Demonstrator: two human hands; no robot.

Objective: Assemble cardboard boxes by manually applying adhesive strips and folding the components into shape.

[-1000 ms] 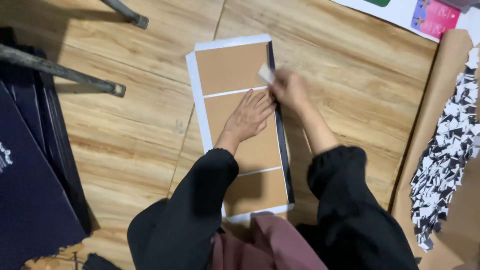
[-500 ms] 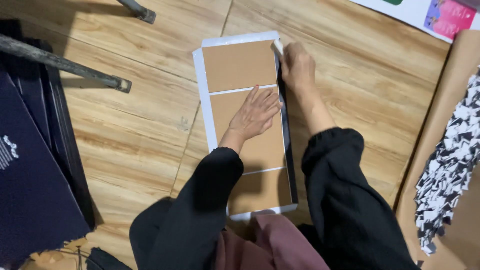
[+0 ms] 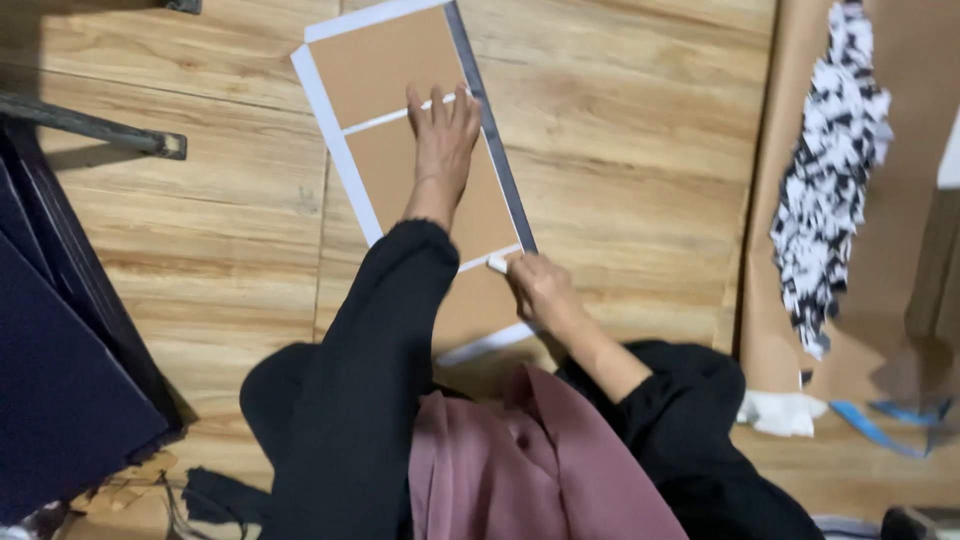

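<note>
A white sheet with three brown cardboard panels (image 3: 385,70) glued on it lies on the wooden floor. A dark strip (image 3: 490,130) runs along its right edge. My left hand (image 3: 441,140) lies flat, fingers spread, on the middle panel and the white gap above it. My right hand (image 3: 540,288) sits at the sheet's right edge near the lower gap, fingers closed on a small white piece (image 3: 497,264) that presses against the board.
A dark metal bar (image 3: 95,128) and dark navy boards (image 3: 60,370) are at the left. Brown paper (image 3: 890,300) with a heap of black-and-white shreds (image 3: 830,170) lies at the right, with a white scrap (image 3: 780,412) and blue strips (image 3: 870,425) near it.
My right hand has slid with the white piece from the sheet's top right corner down along the right edge toward me. My left hand has shifted further up the board.
</note>
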